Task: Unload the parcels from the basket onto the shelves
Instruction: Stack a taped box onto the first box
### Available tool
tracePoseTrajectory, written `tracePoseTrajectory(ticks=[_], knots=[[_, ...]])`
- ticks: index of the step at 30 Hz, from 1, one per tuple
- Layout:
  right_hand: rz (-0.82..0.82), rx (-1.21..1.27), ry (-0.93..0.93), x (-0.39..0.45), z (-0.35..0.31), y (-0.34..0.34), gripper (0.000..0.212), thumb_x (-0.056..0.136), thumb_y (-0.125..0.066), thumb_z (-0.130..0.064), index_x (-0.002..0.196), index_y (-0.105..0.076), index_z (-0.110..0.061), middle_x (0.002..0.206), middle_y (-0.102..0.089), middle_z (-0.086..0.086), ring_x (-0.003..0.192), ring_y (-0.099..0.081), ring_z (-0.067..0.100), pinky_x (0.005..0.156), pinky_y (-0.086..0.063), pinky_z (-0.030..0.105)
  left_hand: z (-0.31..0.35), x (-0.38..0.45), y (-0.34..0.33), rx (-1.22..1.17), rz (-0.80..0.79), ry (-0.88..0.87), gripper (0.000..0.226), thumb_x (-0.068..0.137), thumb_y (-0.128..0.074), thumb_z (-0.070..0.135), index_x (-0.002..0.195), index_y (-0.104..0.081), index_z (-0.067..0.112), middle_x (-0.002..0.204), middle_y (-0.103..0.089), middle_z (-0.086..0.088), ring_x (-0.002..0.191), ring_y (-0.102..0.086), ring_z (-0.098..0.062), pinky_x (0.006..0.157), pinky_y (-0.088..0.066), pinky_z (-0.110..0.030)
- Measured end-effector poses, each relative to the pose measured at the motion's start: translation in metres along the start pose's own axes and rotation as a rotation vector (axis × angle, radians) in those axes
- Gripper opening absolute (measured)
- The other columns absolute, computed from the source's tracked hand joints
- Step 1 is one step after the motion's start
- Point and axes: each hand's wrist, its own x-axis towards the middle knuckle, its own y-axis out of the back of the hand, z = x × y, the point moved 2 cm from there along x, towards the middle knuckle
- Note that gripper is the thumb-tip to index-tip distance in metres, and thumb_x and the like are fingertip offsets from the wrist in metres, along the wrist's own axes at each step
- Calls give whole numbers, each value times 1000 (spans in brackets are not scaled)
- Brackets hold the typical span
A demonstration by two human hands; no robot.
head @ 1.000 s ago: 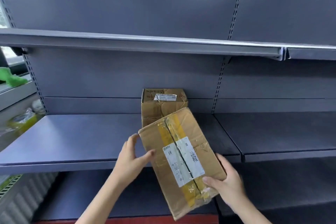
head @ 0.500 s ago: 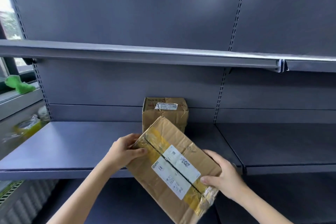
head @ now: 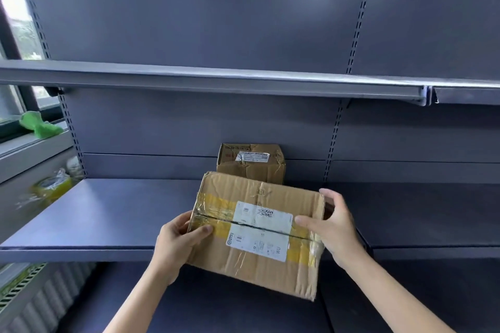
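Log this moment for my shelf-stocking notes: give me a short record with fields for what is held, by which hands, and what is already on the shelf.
held item: cardboard box with yellow tape and a white label, seam roughly level
left hand: grip on the box's left end
right hand: grip on the box's right end
box position: over the front edge of the middle shelf, whether resting on it is unclear
already shelved: smaller box at the back of that shelf
upper shelf: top not visible

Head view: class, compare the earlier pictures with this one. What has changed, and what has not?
The taped box was turned from slanted to nearly level and lifted to the shelf edge. Both hands kept hold, the right shifting to its end. The small box behind stayed put.
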Motion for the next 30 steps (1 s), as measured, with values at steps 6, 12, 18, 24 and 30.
tracePoseTrajectory(ticks=[6, 12, 18, 24, 30], knots=[[-296, 260, -122, 4, 0, -11, 81, 72, -74, -3, 128, -40, -49, 106, -67, -16, 89, -67, 0, 62, -53, 14, -14, -9, 5, -86, 116, 5, 22, 78, -73, 9, 92, -71, 26, 83, -77, 5, 80, -68, -21, 73, -56, -41], [-159, 328, -244, -14, 17, -20, 78, 75, -70, 2, 133, -35, -36, 118, -58, -1, 110, -58, 20, 96, -46, 38, -17, -18, 10, -104, 183, -34, 20, 78, -73, 11, 92, -71, 26, 86, -77, 3, 82, -67, -20, 68, -52, -33], [-188, 276, -287, -41, 39, -25, 33, 80, -66, -5, 101, -59, -28, 102, -71, 1, 100, -65, 20, 94, -49, 43, -18, -24, 8, 10, 249, -36, 19, 75, -75, 20, 91, -72, 30, 80, -76, 11, 85, -69, -17, 78, -56, -44], [-185, 275, -322, -48, 54, -19, 38, 81, -65, -3, 98, -53, -34, 102, -68, -2, 99, -63, 16, 88, -48, 36, -10, -32, -5, 93, 279, -59, 23, 75, -75, 24, 76, -65, 45, 70, -72, 19, 79, -65, -5, 61, -51, -28], [-162, 223, -237, -19, 25, -9, 40, 79, -69, -13, 109, -51, -33, 103, -67, -6, 98, -61, 11, 82, -45, 29, 29, -13, -12, 155, 263, -123, 21, 74, -76, 28, 78, -64, 44, 78, -70, 18, 78, -64, -6, 63, -48, -25]])
